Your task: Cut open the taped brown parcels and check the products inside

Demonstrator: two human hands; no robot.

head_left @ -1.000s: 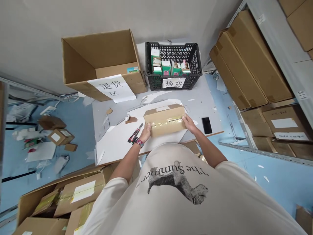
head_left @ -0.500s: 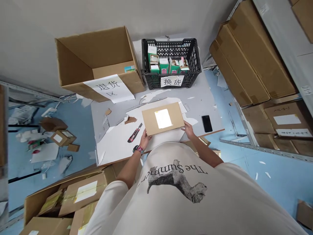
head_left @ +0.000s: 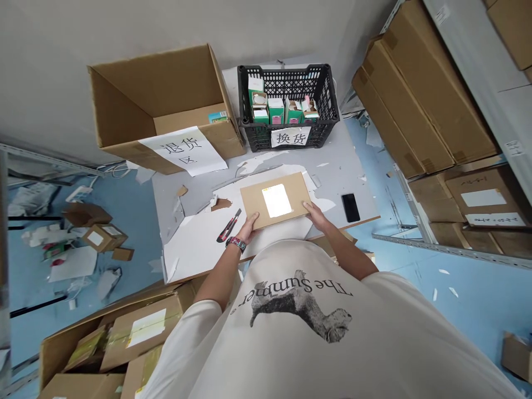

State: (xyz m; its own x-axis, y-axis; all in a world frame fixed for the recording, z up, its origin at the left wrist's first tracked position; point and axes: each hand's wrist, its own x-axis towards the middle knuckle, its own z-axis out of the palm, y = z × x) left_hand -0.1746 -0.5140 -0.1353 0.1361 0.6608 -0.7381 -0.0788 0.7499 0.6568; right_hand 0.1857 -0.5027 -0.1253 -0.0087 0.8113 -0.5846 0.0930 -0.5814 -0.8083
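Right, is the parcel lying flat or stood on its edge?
Flat: the cardboard parcel has its broad face up, showing the white label, with the left hand and right hand at its near edge.

Wall: ahead of me, far side, a pale grey painted wall (head_left: 124,33) meets the end of the tabletop.
Tabletop: a grey work surface (head_left: 336,177) in front of me, partly covered with torn white sheeting (head_left: 195,249).
Floor: light blue (head_left: 477,316), on both sides of me, littered with paper scraps on my right and heavier litter on my left.
Shelving: a grey metal rack (head_left: 465,61) on my right, stacked with brown cartons (head_left: 419,94).
Light: even and soft, with faint shadows.
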